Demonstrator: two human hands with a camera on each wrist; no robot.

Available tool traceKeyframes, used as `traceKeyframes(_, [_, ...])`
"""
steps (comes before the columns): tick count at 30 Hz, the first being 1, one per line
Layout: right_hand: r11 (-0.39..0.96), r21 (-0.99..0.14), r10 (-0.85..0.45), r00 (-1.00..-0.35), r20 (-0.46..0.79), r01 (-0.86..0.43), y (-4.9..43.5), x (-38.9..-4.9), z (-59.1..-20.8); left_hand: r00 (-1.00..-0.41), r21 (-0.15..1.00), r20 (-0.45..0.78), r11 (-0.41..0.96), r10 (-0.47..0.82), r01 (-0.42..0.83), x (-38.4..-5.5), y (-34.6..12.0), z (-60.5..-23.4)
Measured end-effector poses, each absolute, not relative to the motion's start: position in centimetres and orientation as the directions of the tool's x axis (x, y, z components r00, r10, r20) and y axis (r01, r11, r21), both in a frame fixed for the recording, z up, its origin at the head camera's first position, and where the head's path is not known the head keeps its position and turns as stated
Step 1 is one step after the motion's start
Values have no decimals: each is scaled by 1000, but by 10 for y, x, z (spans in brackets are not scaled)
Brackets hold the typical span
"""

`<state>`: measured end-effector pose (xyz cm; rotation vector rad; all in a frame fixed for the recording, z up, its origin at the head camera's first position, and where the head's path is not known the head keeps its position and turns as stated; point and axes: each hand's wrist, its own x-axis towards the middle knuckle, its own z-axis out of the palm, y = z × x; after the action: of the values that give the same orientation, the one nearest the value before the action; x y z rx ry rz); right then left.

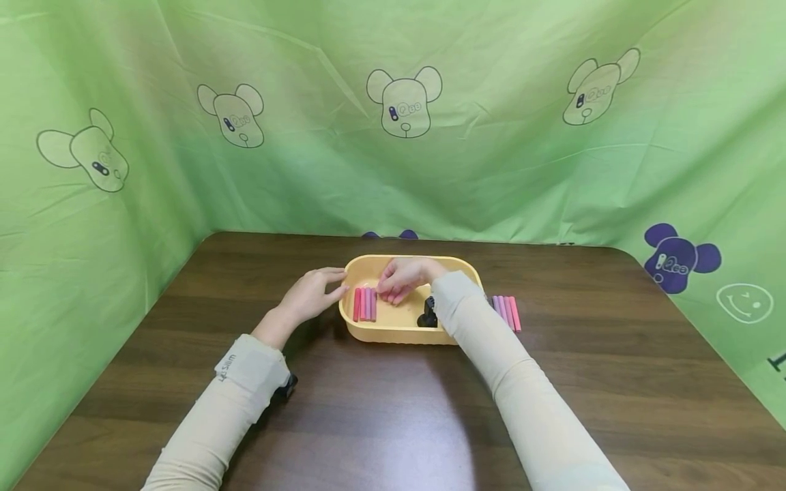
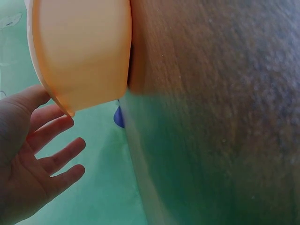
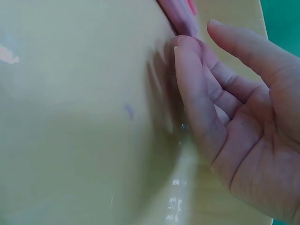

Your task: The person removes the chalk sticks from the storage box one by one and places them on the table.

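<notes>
Inside the yellow tray (image 1: 393, 336), my right hand (image 1: 402, 278) is beside a row of slim pink and purple sticks (image 1: 365, 304). In the right wrist view, the fingertips of the right hand (image 3: 234, 112) touch the end of a purple stick (image 3: 180, 16), while the thumb stands apart from it. My left hand (image 1: 310, 293) is at the tray's left end. The left wrist view has the thumb and fingers of the left hand (image 2: 37, 150) loosely extended, touching the rim of the tray (image 2: 84, 56). What the sticks are made of cannot be told.
More pink and purple sticks (image 1: 506, 312) lie on the wooden table (image 1: 368, 402) just right of the tray, partly behind the right sleeve (image 1: 485, 341). A black device (image 1: 427, 314) shows by the right wrist. Green printed cloth (image 1: 319, 170) hangs behind the table.
</notes>
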<state>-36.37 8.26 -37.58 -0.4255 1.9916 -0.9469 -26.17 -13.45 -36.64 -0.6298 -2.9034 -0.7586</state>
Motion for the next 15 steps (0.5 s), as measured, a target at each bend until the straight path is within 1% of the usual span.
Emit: traceKeyframes(15, [714,-700,-545,-609,-576,24,73,-359,-376,-916,442,163,804,366,399,-264,-135,-368])
